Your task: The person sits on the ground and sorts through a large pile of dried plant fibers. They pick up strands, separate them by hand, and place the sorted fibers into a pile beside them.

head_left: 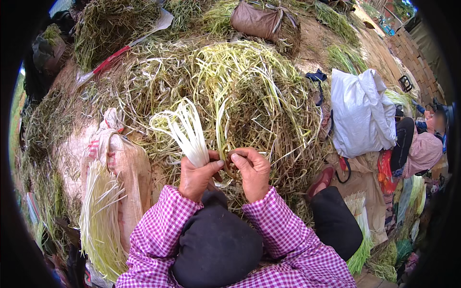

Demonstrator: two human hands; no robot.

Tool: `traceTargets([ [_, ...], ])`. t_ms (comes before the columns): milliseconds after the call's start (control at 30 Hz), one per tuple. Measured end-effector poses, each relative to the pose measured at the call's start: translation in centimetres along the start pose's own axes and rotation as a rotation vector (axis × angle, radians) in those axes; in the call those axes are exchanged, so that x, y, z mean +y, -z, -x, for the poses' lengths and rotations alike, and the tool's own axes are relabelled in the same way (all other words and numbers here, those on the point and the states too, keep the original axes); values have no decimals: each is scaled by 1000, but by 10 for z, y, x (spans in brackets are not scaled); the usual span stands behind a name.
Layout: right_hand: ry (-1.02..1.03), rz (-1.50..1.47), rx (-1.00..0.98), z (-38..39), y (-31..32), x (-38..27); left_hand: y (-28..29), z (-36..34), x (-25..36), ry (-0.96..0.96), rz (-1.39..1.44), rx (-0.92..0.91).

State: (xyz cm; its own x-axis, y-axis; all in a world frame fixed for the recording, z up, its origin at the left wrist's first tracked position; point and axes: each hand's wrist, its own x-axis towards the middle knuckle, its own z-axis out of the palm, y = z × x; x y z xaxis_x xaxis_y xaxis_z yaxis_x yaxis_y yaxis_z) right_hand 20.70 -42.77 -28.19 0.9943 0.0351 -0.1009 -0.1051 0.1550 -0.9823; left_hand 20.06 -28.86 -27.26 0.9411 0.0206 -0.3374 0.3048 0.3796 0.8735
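My left hand (pixel 196 178) is closed around a bunch of long white stalks (pixel 189 132); their pale ends fan out up and to the left. Beside it, my right hand (pixel 253 172) is pinched, thumb against forefinger, at the lower end of a yellow-green stalk (pixel 221 126). That stalk runs up toward a heap of yellowish stalks (pixel 240 65) in front of me. The fingertips of both hands come close together, so exactly what passes between them is partly hidden.
Dry, tangled trimmings (pixel 273 120) surround the heap. A bundle of pale stalks (pixel 102 216) lies on a sack at left, another bundle (pixel 360 228) at right. Beyond my right knee (pixel 336 221) stands a white sack (pixel 362 113). Another person (pixel 420 149) sits at far right.
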Motion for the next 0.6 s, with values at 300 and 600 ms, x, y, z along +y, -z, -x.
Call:
traceTargets([
  [300, -87, -198, 138, 3, -1, 4, 1, -2, -11, -11, 17, -19],
  [600, -72, -746, -128, -3, 22, 5, 18, -10, -6, 69, 529, 206],
])
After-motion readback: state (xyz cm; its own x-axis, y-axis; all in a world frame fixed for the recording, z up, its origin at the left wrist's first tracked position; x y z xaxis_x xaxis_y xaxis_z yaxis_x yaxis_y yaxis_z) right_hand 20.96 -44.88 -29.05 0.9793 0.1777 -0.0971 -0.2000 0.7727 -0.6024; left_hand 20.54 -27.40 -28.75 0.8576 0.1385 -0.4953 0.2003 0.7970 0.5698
